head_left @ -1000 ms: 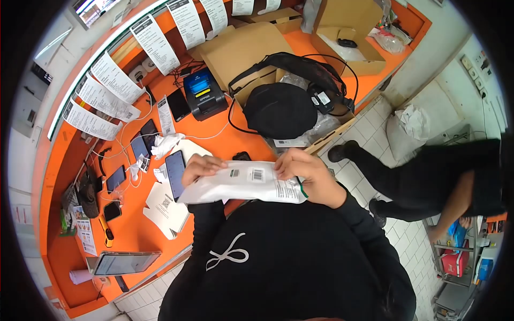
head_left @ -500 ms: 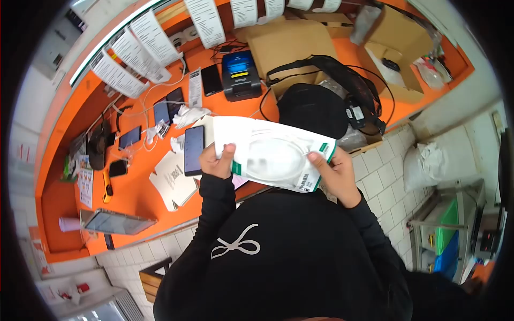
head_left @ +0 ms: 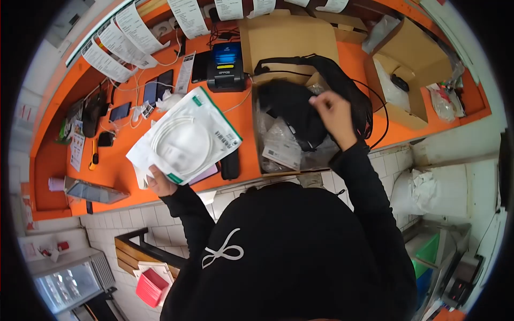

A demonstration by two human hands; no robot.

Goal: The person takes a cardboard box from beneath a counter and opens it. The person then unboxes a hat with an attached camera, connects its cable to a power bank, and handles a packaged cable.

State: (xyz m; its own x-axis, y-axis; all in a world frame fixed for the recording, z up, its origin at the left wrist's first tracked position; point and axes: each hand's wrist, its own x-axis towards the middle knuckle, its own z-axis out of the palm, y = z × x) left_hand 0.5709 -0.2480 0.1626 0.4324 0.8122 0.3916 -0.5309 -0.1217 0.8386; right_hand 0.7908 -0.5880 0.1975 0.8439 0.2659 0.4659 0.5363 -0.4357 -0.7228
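Note:
My left hand (head_left: 160, 182) pinches the lower corner of a white and green packet (head_left: 184, 140), whose clear window shows a coiled white cable. The packet is tilted above the orange desk. My right hand (head_left: 333, 111) has its fingers closed on the edge of a black cap-like cloth item (head_left: 294, 109), lifted over an open cardboard box (head_left: 289, 40). Inside the box lie clear plastic wrap and a white printed card (head_left: 282, 150). A black strap (head_left: 340, 80) rests along the box's right side.
A label printer (head_left: 226, 67) stands left of the box. Phones, cables and papers lie on the orange desk (head_left: 120, 155). A second open box (head_left: 399, 69) is at the right. Receipts hang along the top. A tablet (head_left: 93, 191) stands front left.
My right hand has let go of the packet and moved right to the black cloth item, which has shifted in the box. My left hand has moved left and down with the packet.

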